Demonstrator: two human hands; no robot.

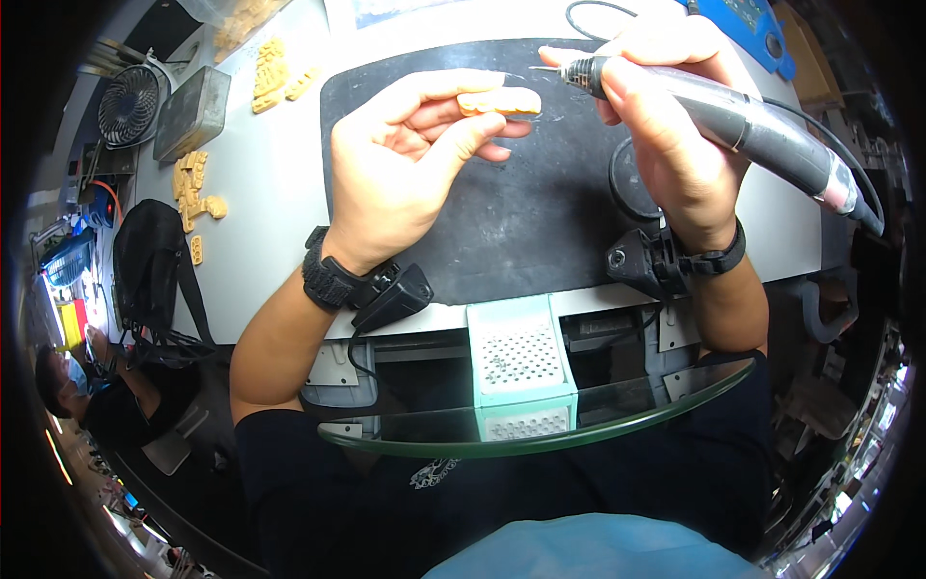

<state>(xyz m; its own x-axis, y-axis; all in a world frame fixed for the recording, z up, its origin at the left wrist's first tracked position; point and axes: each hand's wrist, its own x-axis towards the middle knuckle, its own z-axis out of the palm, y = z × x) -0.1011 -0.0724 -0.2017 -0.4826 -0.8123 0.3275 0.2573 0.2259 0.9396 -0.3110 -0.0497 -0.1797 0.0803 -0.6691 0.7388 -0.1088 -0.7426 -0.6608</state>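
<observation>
A small tan piece that looks like part of a dental model [511, 100] sits between the thumb and fingers of my left hand [394, 159], raised over a dark mat [540, 217]. My right hand [680, 135] is closed around a grey and black rotary handpiece [719, 116], held like a pen. From its nose sticks a thin bur [546, 68], pointing left. The bur tip is just right of and slightly beyond the tan piece, apparently apart from it. A cable runs from the back end of the handpiece.
More tan model pieces [270, 72] lie on the white table, with others [196, 188] farther left. Beyond these stand a metal box [193, 111] and a fan [130, 104]. A mint perforated tray [521, 352] juts from the front edge, above a clear shield [627, 410]. A person [135, 391] sits at left.
</observation>
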